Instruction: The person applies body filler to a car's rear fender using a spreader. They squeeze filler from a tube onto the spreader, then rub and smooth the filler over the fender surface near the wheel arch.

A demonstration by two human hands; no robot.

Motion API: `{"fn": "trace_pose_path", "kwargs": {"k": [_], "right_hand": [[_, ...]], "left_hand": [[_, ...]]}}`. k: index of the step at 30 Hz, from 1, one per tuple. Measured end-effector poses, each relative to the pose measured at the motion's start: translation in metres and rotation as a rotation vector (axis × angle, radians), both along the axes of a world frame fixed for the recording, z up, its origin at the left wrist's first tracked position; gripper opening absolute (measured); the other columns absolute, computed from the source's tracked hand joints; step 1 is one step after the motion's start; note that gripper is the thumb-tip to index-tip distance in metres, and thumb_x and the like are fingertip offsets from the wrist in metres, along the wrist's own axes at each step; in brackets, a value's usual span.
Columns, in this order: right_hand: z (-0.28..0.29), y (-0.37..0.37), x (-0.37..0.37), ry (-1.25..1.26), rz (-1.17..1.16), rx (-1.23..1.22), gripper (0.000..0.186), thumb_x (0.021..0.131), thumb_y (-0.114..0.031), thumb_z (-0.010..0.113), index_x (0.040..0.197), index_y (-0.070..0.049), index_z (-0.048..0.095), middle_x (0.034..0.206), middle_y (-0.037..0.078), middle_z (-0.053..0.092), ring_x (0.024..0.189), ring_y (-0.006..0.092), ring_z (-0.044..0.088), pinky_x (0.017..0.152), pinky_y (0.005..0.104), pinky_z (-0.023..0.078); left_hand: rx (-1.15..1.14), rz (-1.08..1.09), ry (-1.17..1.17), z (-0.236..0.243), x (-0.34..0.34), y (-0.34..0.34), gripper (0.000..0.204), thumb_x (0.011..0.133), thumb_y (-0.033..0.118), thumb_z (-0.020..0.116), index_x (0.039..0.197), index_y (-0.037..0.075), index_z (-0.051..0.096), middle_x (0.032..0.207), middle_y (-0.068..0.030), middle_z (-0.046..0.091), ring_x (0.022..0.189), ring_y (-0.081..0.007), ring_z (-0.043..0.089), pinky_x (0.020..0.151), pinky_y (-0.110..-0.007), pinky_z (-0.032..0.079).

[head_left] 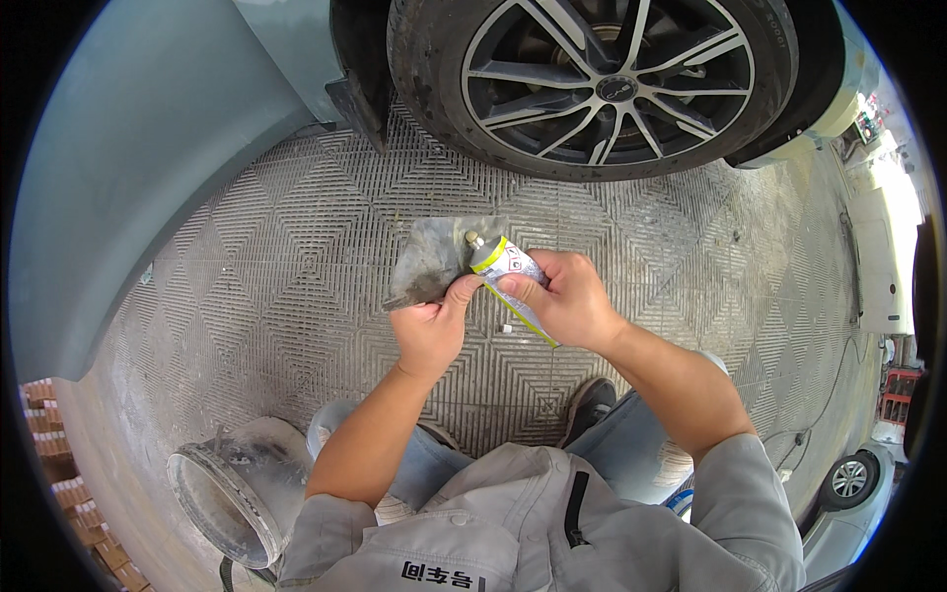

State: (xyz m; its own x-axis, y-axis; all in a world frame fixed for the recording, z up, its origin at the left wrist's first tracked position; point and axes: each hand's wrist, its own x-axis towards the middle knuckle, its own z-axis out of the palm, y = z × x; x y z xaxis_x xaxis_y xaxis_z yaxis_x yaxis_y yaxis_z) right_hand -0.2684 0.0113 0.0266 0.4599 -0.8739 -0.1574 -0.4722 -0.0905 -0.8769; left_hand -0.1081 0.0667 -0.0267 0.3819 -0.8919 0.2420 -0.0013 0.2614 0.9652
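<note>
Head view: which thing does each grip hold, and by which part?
Right grip: the white, yellow-banded tube, around its body. Left grip: the grey, stained, flat plate, by its near edge.

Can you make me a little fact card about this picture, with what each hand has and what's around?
Left hand: holding a flat, stained gray sheet
Right hand: gripping a tube with yellow-green edges
Tube's tip: pointing up-left, in front of the sheet in this view
Floor: gray, with ridged patterns; a small white piece lies on it
Left side: a dirty bucket near the left leg
Ahead: a car wheel with a black tire
</note>
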Motion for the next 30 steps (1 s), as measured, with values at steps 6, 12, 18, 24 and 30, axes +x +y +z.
{"fn": "trace_pose_path", "kwargs": {"k": [6, 12, 18, 24, 30], "right_hand": [[-0.0017, -0.0001, 0.0003, -0.007, -0.011, -0.01, 0.029, 0.083, -0.028, 0.068, 0.078, 0.001, 0.065, 0.056, 0.016, 0.058, 0.047, 0.0215, 0.056, 0.048, 0.0351, 0.044], [-0.0044, -0.0009, -0.0005, -0.005, -0.015, 0.0, 0.03, 0.082, -0.028, 0.068, 0.076, 0.001, 0.065, 0.056, 0.016, 0.058, 0.047, 0.0219, 0.057, 0.047, 0.0358, 0.044], [-0.0061, -0.0004, 0.0002, 0.006, -0.035, 0.03, 0.032, 0.083, -0.03, 0.068, 0.077, 0.001, 0.065, 0.058, 0.016, 0.059, 0.049, 0.022, 0.057, 0.049, 0.036, 0.045], [-0.0012, -0.0005, -0.0011, -0.011, -0.038, 0.235, 0.033, 0.088, -0.029, 0.064, 0.087, 0.003, 0.065, 0.065, 0.002, 0.06, 0.057, 0.0057, 0.051, 0.049, 0.0248, 0.042], [-0.0029, -0.0039, -0.0058, -0.145, -0.067, 0.524, 0.038, 0.086, -0.034, 0.066, 0.089, 0.004, 0.066, 0.068, 0.008, 0.063, 0.054, 0.0109, 0.055, 0.048, 0.0278, 0.045]], "left_hand": [[0.044, 0.015, -0.026, 0.002, -0.0002, 0.0002, 0.019, 0.082, 0.006, 0.07, 0.096, -0.005, 0.063, 0.091, -0.0056, 0.066, 0.081, -0.0127, 0.06, 0.073, -0.027, 0.048], [0.015, 0.015, -0.011, 0.0037, -0.0022, -0.0002, 0.018, 0.082, 0.004, 0.07, 0.096, -0.004, 0.063, 0.092, -0.0059, 0.066, 0.082, -0.013, 0.06, 0.075, -0.026, 0.048], [-0.038, 0.057, -0.075, 0.0026, -0.0034, -0.0022, 0.019, 0.082, 0.006, 0.071, 0.096, -0.004, 0.064, 0.086, -0.0043, 0.067, 0.077, -0.0113, 0.061, 0.071, -0.025, 0.049], [-0.043, 0.054, -0.213, -0.0008, 0.0012, -0.0013, 0.019, 0.083, 0.01, 0.07, 0.096, -0.003, 0.066, 0.08, -0.0041, 0.067, 0.07, -0.01, 0.06, 0.066, -0.024, 0.049], [-0.051, 0.011, -0.151, -0.0048, 0.0044, -0.0054, 0.018, 0.086, 0.009, 0.065, 0.099, -0.003, 0.065, 0.089, -0.0079, 0.067, 0.077, -0.0114, 0.06, 0.069, -0.024, 0.049]]}}
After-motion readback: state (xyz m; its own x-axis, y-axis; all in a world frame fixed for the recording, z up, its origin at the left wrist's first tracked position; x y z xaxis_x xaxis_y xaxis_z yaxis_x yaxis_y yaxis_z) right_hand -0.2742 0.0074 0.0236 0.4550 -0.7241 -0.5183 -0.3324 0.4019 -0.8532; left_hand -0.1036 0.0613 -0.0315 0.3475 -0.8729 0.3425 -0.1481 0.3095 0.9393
